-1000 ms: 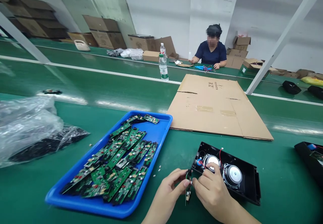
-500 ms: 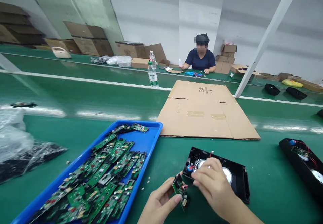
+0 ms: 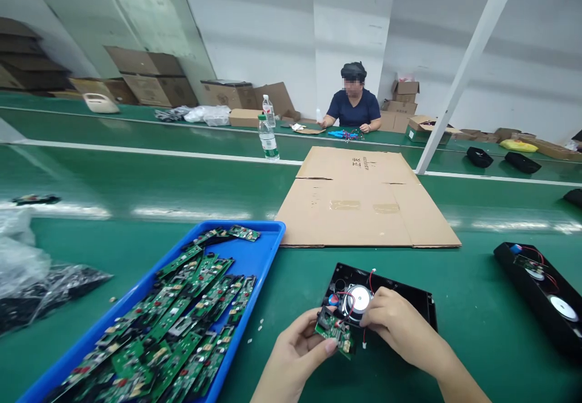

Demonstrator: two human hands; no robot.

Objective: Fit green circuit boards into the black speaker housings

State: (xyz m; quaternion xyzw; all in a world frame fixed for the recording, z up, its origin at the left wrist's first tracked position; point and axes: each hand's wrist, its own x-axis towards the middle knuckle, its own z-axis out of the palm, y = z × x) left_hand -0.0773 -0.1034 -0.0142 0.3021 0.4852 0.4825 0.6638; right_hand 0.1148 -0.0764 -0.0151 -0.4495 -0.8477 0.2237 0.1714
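My left hand grips a small green circuit board by its edge, fingers behind and thumb in front. In front of me lies an open black speaker housing with a round silver-and-white speaker inside. My right hand is closed over the housing, its fingertips pinching a thin red wire. From under those fingers hangs a white connector. Another red wire stands up at the housing's far edge. A blue-and-red part sits beside the speaker. My right hand hides the housing's right portion.
A blue tray full of green circuit boards is on the left. Flat cardboard lies beyond the housing. Another black housing rests at right, plastic bags at far left. A co-worker sits across the tables, past two bottles.
My right hand has shifted from over the speaker to its right side, uncovering it. The board in my left hand has turned, showing more of its face, and a white connector now dangles below my right fingers.
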